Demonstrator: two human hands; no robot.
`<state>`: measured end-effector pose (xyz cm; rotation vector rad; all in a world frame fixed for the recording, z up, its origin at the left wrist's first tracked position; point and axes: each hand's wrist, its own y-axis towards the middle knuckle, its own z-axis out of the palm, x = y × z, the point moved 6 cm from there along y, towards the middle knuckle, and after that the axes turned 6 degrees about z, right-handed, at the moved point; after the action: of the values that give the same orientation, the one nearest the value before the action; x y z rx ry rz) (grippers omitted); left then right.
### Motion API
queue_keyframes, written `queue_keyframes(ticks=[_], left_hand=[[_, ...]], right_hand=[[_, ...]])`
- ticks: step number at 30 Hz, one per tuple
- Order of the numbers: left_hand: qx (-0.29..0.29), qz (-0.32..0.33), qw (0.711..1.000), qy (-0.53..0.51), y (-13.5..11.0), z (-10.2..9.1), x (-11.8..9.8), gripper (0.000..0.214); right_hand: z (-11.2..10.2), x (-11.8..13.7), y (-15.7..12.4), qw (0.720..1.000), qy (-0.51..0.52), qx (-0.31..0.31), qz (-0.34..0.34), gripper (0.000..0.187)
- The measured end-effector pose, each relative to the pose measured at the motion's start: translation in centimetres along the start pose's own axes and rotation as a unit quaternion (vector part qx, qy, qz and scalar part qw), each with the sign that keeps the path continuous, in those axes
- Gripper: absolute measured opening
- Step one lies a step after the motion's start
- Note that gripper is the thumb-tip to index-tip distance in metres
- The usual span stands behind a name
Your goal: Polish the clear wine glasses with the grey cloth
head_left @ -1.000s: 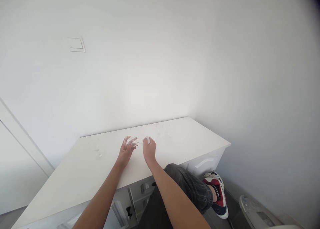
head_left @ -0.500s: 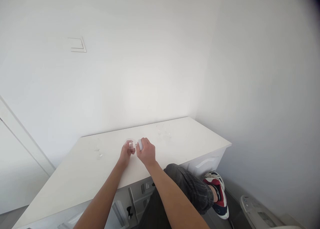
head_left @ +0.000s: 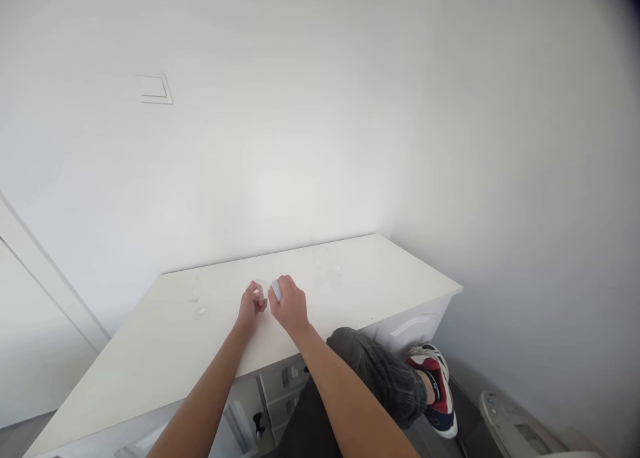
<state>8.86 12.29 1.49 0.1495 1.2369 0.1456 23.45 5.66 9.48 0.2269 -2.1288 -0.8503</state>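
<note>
My left hand is closed on a clear, round, see-through piece; its exact kind does not show. Just to its right, my right hand wraps round a small white object with a rounded edge, mostly hidden by the fingers. The white object is held close beside the clear piece; whether they touch I cannot tell. Both hands are over the middle of a white cabinet top.
Faint clear pieces lie left of my hands, and more clear pieces lie to the right near the back. A white wall rises behind. My bent leg is against the cabinet front. At lower right stands a pale appliance.
My right hand has shifted slightly left with the white object, nearer the clear piece. My left hand has turned a little, its fingers curling more round the clear piece.
</note>
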Motion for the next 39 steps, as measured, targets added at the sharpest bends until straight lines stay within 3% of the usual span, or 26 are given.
queue_keyframes(ticks=[5, 10, 13, 17, 24, 27, 33, 39], left_hand=[[-0.002, 0.017, 1.000, 0.017, -0.1, 0.3, -0.8, 0.041], [0.000, 0.025, 0.999, 0.026, -0.3, 0.2, -0.9, 0.038], [0.007, 0.024, 0.999, 0.019, -0.4, 0.3, -0.9, 0.037], [0.040, 0.033, 0.999, -0.002, -0.5, 0.8, -1.1, 0.036], [0.131, 0.042, 0.990, -0.033, -0.7, 1.7, -1.2, 0.049], [0.154, 0.047, 0.987, -0.025, -0.8, 1.8, -1.2, 0.056], [0.130, 0.039, 0.990, -0.041, -0.7, 1.5, -0.8, 0.061], [0.149, 0.057, 0.986, -0.048, -0.4, 1.5, -0.6, 0.067]], right_hand=[[0.1, -1.8, 0.4, 0.982, 0.114, -0.013, 0.150, 0.027], [1.2, -4.0, 0.3, 0.933, 0.217, -0.002, 0.289, 0.029], [1.9, -5.1, 0.0, 0.889, 0.273, 0.007, 0.367, 0.026], [2.7, -6.0, -0.7, 0.809, 0.357, 0.020, 0.467, 0.019], [3.4, -6.1, -1.2, 0.728, 0.431, 0.054, 0.530, 0.011], [3.2, -5.9, -1.0, 0.722, 0.443, 0.057, 0.528, 0.012], [2.9, -5.6, -0.8, 0.731, 0.446, 0.050, 0.514, 0.011], [3.1, -6.1, -0.8, 0.727, 0.449, 0.060, 0.515, 0.011]])
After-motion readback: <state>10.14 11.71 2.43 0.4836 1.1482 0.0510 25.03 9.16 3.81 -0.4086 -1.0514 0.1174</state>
